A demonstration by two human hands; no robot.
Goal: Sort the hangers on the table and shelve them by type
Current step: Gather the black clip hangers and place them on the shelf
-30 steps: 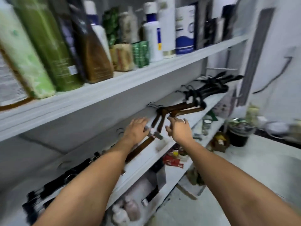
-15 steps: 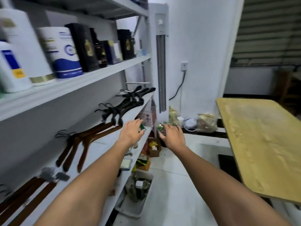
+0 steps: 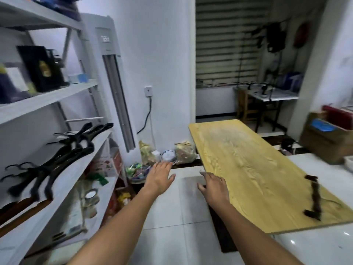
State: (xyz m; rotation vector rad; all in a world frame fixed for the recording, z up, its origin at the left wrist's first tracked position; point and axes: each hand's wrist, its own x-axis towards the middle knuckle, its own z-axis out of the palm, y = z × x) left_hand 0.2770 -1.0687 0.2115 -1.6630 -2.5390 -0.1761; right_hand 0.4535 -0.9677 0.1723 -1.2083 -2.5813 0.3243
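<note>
Shelving (image 3: 57, 98) is set at the left and the table (image 3: 248, 159) at the right, with floor between.
A cluster of hangers (image 3: 72, 148) is laid on the middle shelf, and a single hanger (image 3: 315, 197) is found on the table by its near right corner. The left hand (image 3: 159, 176) and right hand (image 3: 214, 186) are held over the floor between the two, with bags (image 3: 185, 152) set against the wall beyond.

Single view, head-worn wide-angle, facing forward and a bit down across the room. My left hand (image 3: 160, 176) and right hand (image 3: 212, 186) sit near, low centre. Shelving unit (image 3: 47, 101) close on left, wooden table (image 3: 238, 159) right, roller shutter (image 3: 227, 44) far.
</note>
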